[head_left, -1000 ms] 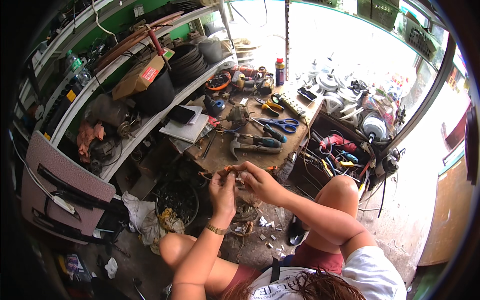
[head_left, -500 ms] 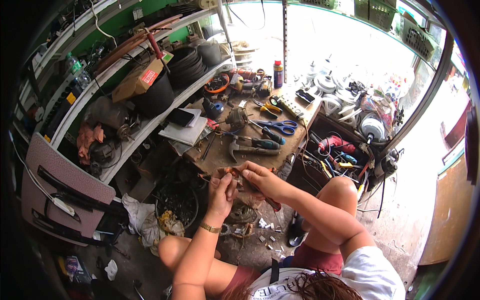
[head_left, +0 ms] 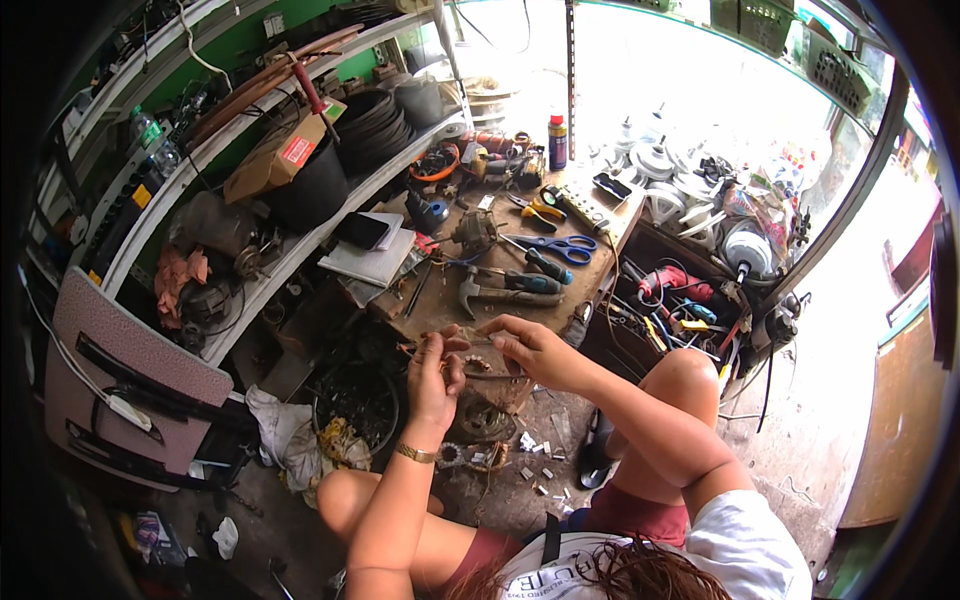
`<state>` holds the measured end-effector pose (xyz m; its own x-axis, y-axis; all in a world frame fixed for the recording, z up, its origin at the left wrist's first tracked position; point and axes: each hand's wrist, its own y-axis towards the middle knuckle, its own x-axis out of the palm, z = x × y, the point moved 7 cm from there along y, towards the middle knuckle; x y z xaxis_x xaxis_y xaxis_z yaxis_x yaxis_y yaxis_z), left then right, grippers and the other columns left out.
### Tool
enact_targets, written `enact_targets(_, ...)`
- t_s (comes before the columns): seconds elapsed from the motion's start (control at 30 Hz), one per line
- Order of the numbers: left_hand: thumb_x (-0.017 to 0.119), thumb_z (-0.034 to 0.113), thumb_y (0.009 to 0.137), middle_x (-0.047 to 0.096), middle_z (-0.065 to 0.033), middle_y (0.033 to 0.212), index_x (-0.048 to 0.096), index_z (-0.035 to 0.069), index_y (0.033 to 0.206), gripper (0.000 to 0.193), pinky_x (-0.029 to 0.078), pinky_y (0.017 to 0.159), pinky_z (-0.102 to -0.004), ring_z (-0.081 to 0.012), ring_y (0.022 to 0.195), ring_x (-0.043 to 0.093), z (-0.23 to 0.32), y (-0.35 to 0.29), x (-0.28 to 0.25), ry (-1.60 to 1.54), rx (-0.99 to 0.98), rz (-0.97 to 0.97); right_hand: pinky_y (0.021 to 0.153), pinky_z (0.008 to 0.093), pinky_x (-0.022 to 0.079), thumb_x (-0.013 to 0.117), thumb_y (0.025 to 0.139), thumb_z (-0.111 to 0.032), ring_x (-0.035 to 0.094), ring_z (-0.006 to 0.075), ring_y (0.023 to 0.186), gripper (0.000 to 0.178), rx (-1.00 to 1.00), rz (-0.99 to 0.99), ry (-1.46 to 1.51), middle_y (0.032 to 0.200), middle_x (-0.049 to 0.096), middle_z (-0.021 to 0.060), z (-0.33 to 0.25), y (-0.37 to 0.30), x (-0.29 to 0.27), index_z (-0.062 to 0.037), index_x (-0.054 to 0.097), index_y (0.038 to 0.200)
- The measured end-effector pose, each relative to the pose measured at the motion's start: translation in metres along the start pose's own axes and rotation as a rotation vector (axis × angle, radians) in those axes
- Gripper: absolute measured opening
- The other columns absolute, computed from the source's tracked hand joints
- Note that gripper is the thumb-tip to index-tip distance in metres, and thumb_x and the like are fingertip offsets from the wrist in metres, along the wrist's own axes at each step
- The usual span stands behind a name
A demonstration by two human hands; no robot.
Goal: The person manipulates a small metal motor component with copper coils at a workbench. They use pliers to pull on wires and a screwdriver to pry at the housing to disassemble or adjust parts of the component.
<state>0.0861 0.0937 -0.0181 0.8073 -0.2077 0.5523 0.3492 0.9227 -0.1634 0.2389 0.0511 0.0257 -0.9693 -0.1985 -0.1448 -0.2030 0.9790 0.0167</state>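
Note:
My left hand [head_left: 434, 382], with a gold watch on the wrist, is raised in front of the workbench, its fingers curled. Close to its right, my right hand [head_left: 535, 352] has its thumb and fingers pinched together. Something thin seems to stretch between the fingertips, too small to make out. Below the hands, a copper-coloured ring of windings [head_left: 478, 366] partly shows. Just beyond them on the workbench [head_left: 425, 318] lies a claw hammer [head_left: 508, 292]. Past it are a screwdriver with a teal handle [head_left: 546, 266], blue-handled scissors [head_left: 566, 249] and a small motor [head_left: 474, 232].
Yellow-handled pliers [head_left: 540, 209], a power strip [head_left: 580, 207] and a spray can [head_left: 557, 142] stand farther back. At right is a crate of tools with a red power tool [head_left: 676, 287]. A bin of dark scrap [head_left: 355, 400] and white bits [head_left: 535, 446] are on the floor.
My hands have moved slightly apart, and the right fingers have lifted a little. The red-handled tool that showed under my right hand is no longer visible there.

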Motion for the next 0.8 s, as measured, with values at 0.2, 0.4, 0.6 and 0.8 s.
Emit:
enact_targets(0.2, 0.046, 0.045, 0.099, 0.064, -0.0072, 0.084, 0.062, 0.009, 0.090, 0.040, 0.036, 0.042, -0.0243, -0.0134, 0.060, 0.054, 0.003, 0.006, -0.020, -0.346, -0.130, 0.044, 0.071, 0.0412, 0.047, 0.054, 0.098, -0.036, 0.063, 0.0273, 0.075, 0.038, -0.109, -0.098, -0.691, 0.075, 0.062, 0.0137, 0.006, -0.010, 0.006, -0.0062, 0.056, 0.120)
enact_targets(0.4, 0.049, 0.039, 0.099, 0.067, -0.0165, 0.106, 0.059, 0.009, 0.083, 0.036, 0.057, 0.083, -0.0368, -0.0289, 0.102, 0.064, -0.020, 0.006, -0.036, -0.542, -0.272, 0.001, 0.072, 0.0412, 0.047, 0.061, 0.091, -0.042, 0.064, 0.0318, 0.080, 0.043, -0.141, 0.141, -0.431, 0.083, 0.065, 0.0190, -0.005, -0.011, 0.010, -0.0026, 0.060, 0.109)
enact_targets(0.6, 0.054, 0.018, 0.097, 0.061, -0.0144, 0.121, 0.059, 0.009, 0.093, 0.011, 0.052, 0.094, -0.0366, -0.0283, 0.117, 0.057, -0.015, -0.005, -0.010, -0.460, -0.150, -0.132, 0.072, 0.0454, 0.050, 0.072, 0.080, -0.037, 0.065, 0.0393, 0.082, 0.040, -0.020, 0.111, -0.420, 0.083, 0.067, 0.0209, 0.006, 0.000, 0.020, -0.0076, 0.067, 0.107)
enact_targets(0.8, 0.047, -0.007, 0.085, 0.050, -0.0119, 0.140, 0.060, 0.012, 0.096, 0.026, 0.051, 0.092, -0.0296, -0.0186, 0.118, 0.055, -0.014, -0.019, 0.005, -0.392, -0.109, -0.224, 0.070, 0.0467, 0.050, 0.073, 0.076, -0.028, 0.065, 0.0397, 0.079, 0.036, -0.047, 0.225, -0.444, 0.084, 0.068, 0.0202, 0.003, 0.001, 0.034, -0.0110, 0.068, 0.108)
